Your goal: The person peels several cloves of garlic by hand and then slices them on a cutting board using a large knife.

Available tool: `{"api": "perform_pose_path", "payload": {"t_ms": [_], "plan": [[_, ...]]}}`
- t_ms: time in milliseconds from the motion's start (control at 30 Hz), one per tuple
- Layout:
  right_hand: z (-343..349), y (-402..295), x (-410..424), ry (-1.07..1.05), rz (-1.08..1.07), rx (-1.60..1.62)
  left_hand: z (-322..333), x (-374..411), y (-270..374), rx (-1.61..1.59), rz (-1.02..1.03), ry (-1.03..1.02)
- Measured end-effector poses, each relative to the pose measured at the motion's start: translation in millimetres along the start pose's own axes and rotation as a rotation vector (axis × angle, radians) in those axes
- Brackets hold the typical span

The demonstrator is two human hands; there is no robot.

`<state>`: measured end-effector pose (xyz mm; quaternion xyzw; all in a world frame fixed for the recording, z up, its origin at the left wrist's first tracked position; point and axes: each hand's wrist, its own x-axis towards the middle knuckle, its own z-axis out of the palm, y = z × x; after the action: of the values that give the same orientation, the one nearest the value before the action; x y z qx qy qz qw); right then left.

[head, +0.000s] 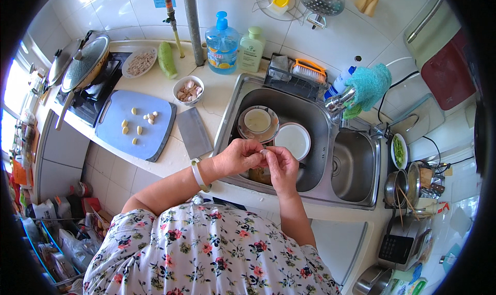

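Over the near edge of the sink, my left hand [241, 155] and my right hand [284, 167] meet, their fingertips pinching a small pale garlic clove [265, 152]. Fingers cover most of the clove. To the left, a blue cutting board [133, 101] bears several peeled garlic cloves [139, 130], spread apart, and a small cluster of unpeeled ones [151, 117]. A white bowl [189, 90] of garlic in its skin stands behind a cleaver [193, 132], whose wide grey blade lies flat on the counter between board and sink.
Stacked bowls [259, 120] and a white basin [293, 140] sit in the large sink basin [310, 178]. The faucet [341, 101] carries a turquoise cloth [372, 85]. Far left, a lidded pan [87, 64] rests on the stove, its handle jutting past the counter edge. A green gourd [167, 60] lies behind.
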<state>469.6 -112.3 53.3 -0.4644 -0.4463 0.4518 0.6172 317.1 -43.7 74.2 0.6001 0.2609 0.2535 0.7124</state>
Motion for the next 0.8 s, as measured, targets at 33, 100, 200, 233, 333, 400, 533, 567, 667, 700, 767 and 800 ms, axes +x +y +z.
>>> {"api": "perform_pose_path", "payload": {"t_ms": [33, 100, 200, 233, 333, 400, 533, 567, 667, 700, 767, 800], "plan": [[-1, 2, 2, -0.020, 0.027, 0.029, 0, 0, -2, -0.007, 0.012, -0.005], [-3, 0, 3, -0.034, 0.066, 0.079, 0, 1, -6, -0.023, 0.032, -0.017], [-1, -5, 5, -0.072, 0.123, 0.219, -2, -1, 1, -0.043, 0.005, 0.002], [-1, -3, 5, -0.073, 0.119, 0.210, -5, -1, 0, -0.058, 0.011, -0.015], [-2, 1, 3, -0.093, 0.119, 0.156, -8, -1, 0, -0.064, 0.014, -0.055], [-2, -1, 2, -0.126, 0.129, 0.084, -5, 0, 4, -0.014, 0.002, -0.072], [-5, 0, 7, -0.210, 0.149, 0.170, -16, 0, -1, -0.079, -0.033, -0.086], [-10, 3, 8, -0.230, 0.169, 0.214, -16, 1, -1, -0.138, -0.038, -0.110], [-17, 6, 9, -0.233, 0.189, 0.289, -16, -1, -5, -0.290, -0.066, -0.124], [-18, 6, 9, -0.220, 0.183, 0.303, -16, -1, -6, -0.314, -0.074, -0.101], [-17, 6, 7, -0.225, 0.206, 0.303, -17, -2, -8, -0.347, -0.081, -0.080], [-18, 8, 5, -0.222, 0.211, 0.297, -17, -3, -8, -0.354, -0.078, -0.077]]}}
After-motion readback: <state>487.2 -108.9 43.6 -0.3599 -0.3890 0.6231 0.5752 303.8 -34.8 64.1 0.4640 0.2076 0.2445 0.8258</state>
